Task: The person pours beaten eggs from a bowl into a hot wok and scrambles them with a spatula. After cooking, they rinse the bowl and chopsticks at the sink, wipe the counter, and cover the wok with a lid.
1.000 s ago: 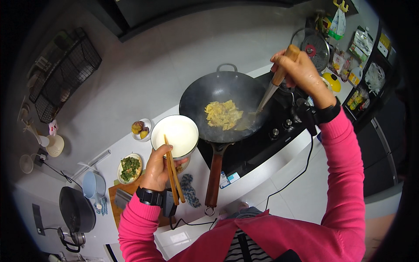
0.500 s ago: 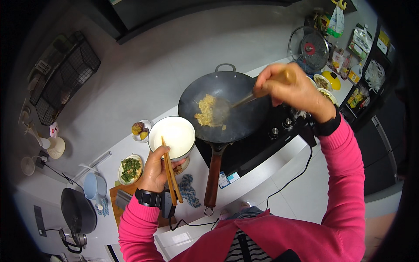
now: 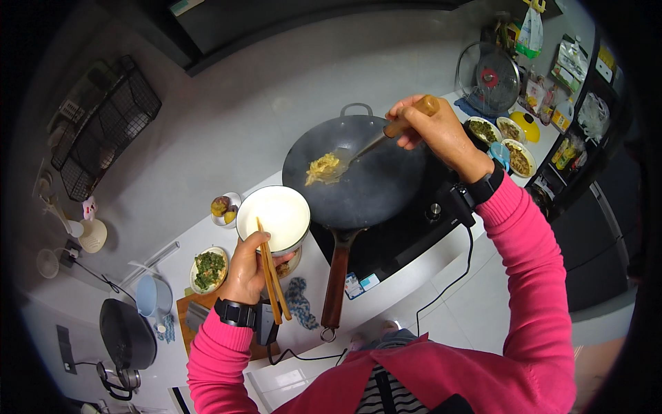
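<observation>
My left hand (image 3: 247,270) grips a white bowl (image 3: 274,214) by its near side, together with a pair of wooden chopsticks (image 3: 270,276) pressed along it. The bowl is held beside the near-left rim of a dark wok (image 3: 386,190), tilted so that its pale inside shows. Above the wok's right side, my right hand (image 3: 447,141) is closed around the wooden handle of a metal spatula (image 3: 368,148). Its blade reaches down into the wok's left half. Against and partly on that blade lies a small heap of yellow scrambled egg (image 3: 321,169). Faint steam hazes the wok.
The wok's long wooden handle (image 3: 336,279) points toward me across the counter edge. Plates of cooked food (image 3: 518,159) and a glass lid (image 3: 488,77) stand at the right. On the left are a plate of greens (image 3: 208,269), a cutting board (image 3: 186,324) and a blue pot (image 3: 153,297).
My right hand has shifted left, pushing the spatula left and away from me. The egg, spread out before, is now gathered into a smaller heap. My left hand has barely moved.
</observation>
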The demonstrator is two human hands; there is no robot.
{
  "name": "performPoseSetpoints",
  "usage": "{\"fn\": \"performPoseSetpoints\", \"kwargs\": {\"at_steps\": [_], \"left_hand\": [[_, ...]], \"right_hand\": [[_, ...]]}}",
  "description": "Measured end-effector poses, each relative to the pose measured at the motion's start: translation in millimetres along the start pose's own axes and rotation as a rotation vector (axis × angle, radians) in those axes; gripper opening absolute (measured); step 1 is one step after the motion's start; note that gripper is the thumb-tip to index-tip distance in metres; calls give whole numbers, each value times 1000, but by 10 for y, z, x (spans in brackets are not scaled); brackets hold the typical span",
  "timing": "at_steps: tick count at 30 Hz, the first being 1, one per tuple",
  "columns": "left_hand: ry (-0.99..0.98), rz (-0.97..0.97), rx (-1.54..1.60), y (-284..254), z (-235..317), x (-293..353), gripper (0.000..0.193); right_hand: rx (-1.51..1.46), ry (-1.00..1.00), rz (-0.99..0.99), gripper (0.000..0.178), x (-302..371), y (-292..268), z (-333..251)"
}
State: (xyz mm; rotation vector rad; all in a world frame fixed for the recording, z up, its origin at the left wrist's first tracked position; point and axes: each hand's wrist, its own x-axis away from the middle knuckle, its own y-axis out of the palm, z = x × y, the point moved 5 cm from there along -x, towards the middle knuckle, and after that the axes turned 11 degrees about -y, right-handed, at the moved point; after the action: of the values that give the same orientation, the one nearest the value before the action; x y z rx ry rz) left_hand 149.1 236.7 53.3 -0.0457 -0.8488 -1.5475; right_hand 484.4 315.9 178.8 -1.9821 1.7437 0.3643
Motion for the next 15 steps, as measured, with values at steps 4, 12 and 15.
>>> {"fn": "performPoseSetpoints", "kwargs": {"at_steps": [4,12,15], "left_hand": [[-4,6,-1,19,5,8,54],[-22,40,-36,51,73,-77,56],[-28,22,-35,118,110,-146,55]], "right_hand": [[16,59,47,24,-23,66,12],[81,78,20,24,-15,-22,58],[-44,128,69,24,36,33,239]]}}
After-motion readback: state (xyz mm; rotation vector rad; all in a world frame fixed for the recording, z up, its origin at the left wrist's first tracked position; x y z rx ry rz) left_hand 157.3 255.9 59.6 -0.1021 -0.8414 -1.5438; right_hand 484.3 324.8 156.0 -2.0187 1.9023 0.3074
